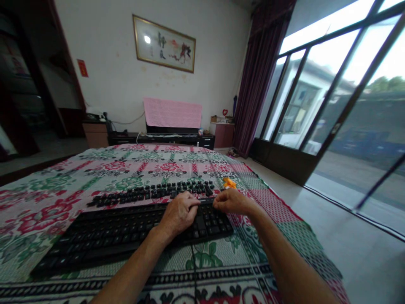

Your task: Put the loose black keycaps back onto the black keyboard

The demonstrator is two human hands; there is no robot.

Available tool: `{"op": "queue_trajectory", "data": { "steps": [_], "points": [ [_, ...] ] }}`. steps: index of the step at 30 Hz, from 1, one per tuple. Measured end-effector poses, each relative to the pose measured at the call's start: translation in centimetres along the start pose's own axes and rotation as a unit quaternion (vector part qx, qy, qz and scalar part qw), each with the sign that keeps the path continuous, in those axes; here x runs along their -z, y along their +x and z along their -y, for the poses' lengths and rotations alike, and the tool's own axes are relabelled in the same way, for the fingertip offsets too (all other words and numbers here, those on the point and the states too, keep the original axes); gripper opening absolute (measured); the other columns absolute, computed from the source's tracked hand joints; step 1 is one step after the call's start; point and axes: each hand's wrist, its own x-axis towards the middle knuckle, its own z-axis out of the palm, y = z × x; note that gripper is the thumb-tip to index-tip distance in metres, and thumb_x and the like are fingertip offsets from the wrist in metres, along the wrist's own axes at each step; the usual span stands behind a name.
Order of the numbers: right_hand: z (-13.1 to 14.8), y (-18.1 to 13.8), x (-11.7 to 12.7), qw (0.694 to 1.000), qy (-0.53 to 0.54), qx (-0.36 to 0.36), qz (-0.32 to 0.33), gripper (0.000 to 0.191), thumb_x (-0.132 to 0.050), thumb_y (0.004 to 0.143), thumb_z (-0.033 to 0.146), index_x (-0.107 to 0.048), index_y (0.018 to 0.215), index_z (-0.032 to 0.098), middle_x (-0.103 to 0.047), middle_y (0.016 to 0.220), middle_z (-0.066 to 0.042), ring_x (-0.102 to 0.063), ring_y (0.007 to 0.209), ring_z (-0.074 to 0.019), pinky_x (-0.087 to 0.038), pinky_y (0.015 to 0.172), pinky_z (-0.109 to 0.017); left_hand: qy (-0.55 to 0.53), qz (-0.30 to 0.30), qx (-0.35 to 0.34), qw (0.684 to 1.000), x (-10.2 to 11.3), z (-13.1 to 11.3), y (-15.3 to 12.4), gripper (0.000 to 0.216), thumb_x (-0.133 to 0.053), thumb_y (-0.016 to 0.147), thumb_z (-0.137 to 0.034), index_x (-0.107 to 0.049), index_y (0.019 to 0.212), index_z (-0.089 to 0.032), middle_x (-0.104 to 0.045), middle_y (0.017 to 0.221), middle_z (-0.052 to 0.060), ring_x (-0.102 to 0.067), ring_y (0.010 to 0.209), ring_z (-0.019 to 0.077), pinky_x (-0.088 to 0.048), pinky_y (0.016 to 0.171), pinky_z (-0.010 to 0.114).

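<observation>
A black computer keyboard [110, 234] lies at a slant on the patterned cloth in front of me. My left hand [181, 212] is over its right half, fingers curled and pressed together near the back edge; what they hold, if anything, is hidden. At the keyboard's back right corner, above the number keys, my right hand [230, 201] is closed in a pinch. Anything between those fingertips is too small to make out. Behind the keyboard, loose black keycaps [139, 194] lie in uneven rows. Just beyond my right hand sits a small orange object [229, 183] of unclear kind.
A flowered cloth [171, 166] covers the table, its right edge hanging towards the floor [335, 228]. Against the far wall stands a low black cabinet [126, 138], with a pink towel [172, 112] draped over a screen. Glass doors [316, 105] are on the right.
</observation>
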Motion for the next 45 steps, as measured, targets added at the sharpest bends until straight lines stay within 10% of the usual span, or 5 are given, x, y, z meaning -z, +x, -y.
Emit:
{"op": "queue_trajectory", "data": {
  "steps": [6, 45],
  "points": [
    [-1.9, 3.8, 0.5, 0.989, -0.085, -0.011, -0.118, 0.025, -0.051, 0.063, 0.018, -0.066, 0.083, 0.017, -0.065, 0.076, 0.0, -0.056, 0.067, -0.0124, -0.04, 0.06, -0.019, 0.085, 0.014, 0.052, 0.995, 0.2, 0.9, -0.4, 0.026, -0.038, 0.077, -0.022, -0.058, 0.095, -0.021, -0.054, 0.092, 0.004, -0.045, 0.089, 0.0154, -0.036, 0.08, 0.027],
    [-1.2, 7.3, -0.5, 0.991, -0.108, -0.076, -0.029, 0.015, -0.055, 0.053, 0.017, -0.064, 0.064, 0.015, -0.058, 0.056, 0.003, -0.049, 0.053, -0.0092, -0.033, 0.047, -0.017, 0.132, 0.059, 0.062, 0.988, 0.4, 0.4, -0.5, 0.022, -0.04, 0.076, -0.027, -0.056, 0.089, -0.02, -0.053, 0.092, 0.004, -0.042, 0.089, 0.0173, -0.035, 0.08, 0.029]
  ]
}}
